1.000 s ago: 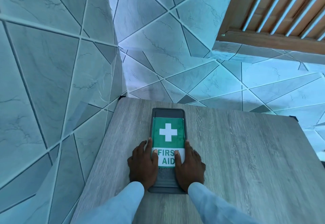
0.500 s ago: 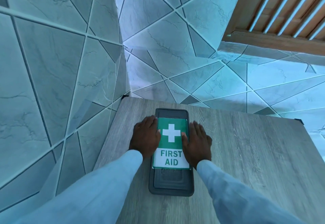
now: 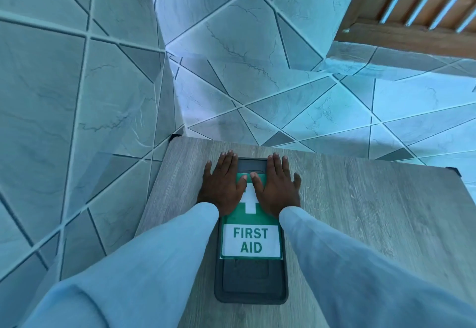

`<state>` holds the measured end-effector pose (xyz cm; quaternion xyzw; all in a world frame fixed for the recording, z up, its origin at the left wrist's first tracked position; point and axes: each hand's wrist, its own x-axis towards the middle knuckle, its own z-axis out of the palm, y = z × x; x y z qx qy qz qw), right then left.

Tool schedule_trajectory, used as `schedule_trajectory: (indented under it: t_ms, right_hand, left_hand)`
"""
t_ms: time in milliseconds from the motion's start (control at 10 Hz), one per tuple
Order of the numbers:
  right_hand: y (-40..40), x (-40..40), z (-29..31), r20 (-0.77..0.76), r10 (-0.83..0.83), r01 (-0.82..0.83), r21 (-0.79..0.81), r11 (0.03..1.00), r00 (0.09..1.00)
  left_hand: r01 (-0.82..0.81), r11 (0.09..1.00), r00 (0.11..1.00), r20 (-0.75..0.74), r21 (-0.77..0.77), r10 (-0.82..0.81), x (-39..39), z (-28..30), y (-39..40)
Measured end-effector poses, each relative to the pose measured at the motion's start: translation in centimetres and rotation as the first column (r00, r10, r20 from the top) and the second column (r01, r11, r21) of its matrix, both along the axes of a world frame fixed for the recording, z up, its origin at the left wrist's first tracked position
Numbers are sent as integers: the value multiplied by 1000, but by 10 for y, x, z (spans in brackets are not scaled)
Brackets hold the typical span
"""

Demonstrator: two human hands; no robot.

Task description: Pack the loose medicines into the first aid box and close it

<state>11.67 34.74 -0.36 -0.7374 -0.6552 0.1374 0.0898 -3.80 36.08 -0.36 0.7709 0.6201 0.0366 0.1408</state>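
The dark grey first aid box [image 3: 250, 286] lies shut and flat on the wood-grain table [image 3: 373, 224], near the table's left edge; the left hand [image 3: 222, 189] and right hand [image 3: 276, 188] lie flat, fingers spread, gripping nothing, on the far half of the lid; both thumbs touch the green first aid label [image 3: 251, 240]; pale sleeves [image 3: 159, 258] cover both arms.
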Motion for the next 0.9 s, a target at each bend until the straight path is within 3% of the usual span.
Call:
schedule_trajectory:
  t_ms: [500,600,800,900]
  right_hand:
    - [2,-3,-7,-37,-29,32,66,997,999]
    - [-3,-4,-4,-38,-24,26,46,999,999]
    - [3,3,28,-118,-30,11,-154,988,993]
    - [-14,12,46,-114,-12,0,-99,995,993]
  left_hand:
    - [-13,999,1000,-16,31,14,2,-10,2]
    - [-18,1000,999,-27,-1,18,1,-4,-2]
    - [-10,989,1000,-26,-148,6,-3,26,3]
    - [-53,998,998,35,-22,53,-12,44,-7]
